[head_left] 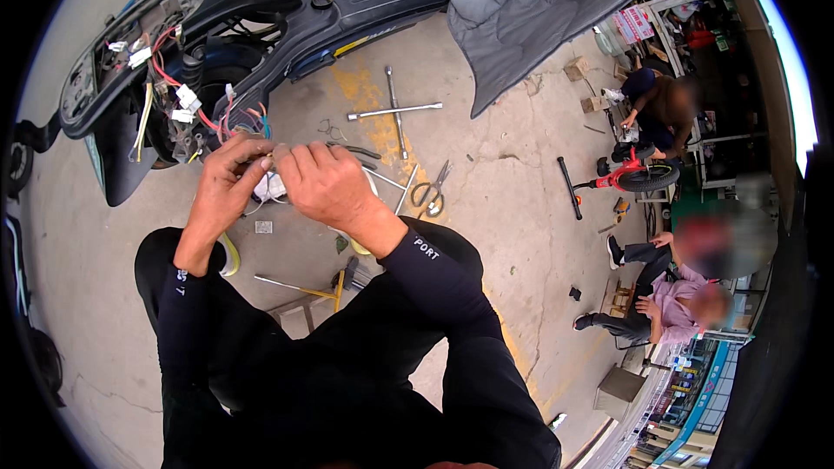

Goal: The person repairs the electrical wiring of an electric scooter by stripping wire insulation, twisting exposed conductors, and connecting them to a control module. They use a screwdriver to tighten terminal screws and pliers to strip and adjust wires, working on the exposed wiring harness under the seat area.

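My left hand [230, 178] and my right hand [321, 182] meet fingertip to fingertip beside the opened front of a black electric scooter [339, 13]. Both are closed in a pinch on what looks like a thin wire, mostly hidden by the fingers. Just behind them, red and blue wires [263, 122] and white connectors [187, 100] hang from the scooter. A white bundle [271, 188] shows below the fingers. Dark tubing [356, 152] lies beside my right hand.
On the concrete lie a cross wrench [395, 110], scissors [430, 191] and a yellow-handled tool [338, 291]. A grey quilted cover [530, 9] drapes at the top. To the right are a small red bike [630, 175], a crouching person [665, 108] and a seated person [678, 304].
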{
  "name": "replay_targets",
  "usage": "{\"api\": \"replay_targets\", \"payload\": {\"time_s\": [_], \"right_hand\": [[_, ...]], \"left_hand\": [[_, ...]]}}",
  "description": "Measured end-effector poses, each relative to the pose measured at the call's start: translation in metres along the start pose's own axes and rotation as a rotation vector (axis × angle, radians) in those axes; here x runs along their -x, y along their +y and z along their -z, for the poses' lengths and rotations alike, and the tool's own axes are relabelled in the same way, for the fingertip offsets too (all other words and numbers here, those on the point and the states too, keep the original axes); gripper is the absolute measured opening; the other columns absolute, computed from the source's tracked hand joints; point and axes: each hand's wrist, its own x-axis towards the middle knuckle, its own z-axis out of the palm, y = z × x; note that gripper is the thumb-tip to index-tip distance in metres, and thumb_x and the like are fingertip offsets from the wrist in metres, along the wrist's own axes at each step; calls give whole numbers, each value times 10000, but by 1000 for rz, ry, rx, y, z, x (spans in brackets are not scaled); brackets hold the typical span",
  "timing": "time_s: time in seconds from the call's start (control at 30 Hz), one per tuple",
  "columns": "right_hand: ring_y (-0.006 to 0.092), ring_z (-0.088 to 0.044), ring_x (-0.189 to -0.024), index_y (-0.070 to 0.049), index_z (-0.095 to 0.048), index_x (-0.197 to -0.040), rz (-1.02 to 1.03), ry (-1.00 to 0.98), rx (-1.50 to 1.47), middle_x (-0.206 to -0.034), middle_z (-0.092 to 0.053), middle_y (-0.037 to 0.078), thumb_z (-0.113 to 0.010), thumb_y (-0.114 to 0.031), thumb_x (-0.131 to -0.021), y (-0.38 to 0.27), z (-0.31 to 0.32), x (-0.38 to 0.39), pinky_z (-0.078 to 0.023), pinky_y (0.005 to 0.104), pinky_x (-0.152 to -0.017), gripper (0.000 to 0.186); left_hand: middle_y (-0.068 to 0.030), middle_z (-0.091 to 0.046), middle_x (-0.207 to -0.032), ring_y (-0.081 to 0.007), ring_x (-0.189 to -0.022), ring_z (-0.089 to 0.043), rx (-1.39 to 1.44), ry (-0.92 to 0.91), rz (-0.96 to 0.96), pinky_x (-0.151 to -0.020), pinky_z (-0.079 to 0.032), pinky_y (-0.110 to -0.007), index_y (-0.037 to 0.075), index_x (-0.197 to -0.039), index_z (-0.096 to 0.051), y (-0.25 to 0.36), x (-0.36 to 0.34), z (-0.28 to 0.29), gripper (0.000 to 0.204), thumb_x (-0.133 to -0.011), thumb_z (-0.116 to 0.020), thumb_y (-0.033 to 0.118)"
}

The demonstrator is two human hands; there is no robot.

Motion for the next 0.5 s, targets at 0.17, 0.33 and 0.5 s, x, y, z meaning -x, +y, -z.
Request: {"api": "replay_targets", "payload": {"time_s": [0.17, 0.33, 0.5], "right_hand": [[171, -567, -568, -57, -627, -937, -165, 30, -167, -668, -529, 16, -623, -186, -908, 1, -3, 8, -417, 293, -471, 132], [126, -508, -484, -47, -602, -869, -1332, -392, -1632, -618, -507, 0, -525, -256, -1020, -6, 7, -11, -359, 269, -443, 269], [138, -511, -485, -41, -566, -856, -1344, -436, -2027, -616, -547, 26, -460, -342, -1046, 14, -1, 3, -374, 269, -459, 371]], "left_hand": [[-114, -670, -854, -241, -740, -644, -177, 59, -118, -652, -501, -331, 17, -991, -728, 20, -6, -6, 135, -862, -709, 51], [-84, -701, -874, -219, -756, -675, -308, 139, -206, -654, -524, -316, 41, -990, -744, 9, 1, -1, 176, -817, -733, 9], [-94, -700, -881, -237, -772, -677, -277, 143, -215, -660, -528, -318, 50, -987, -746, 11, 0, -1, 200, -795, -745, -7]]}}
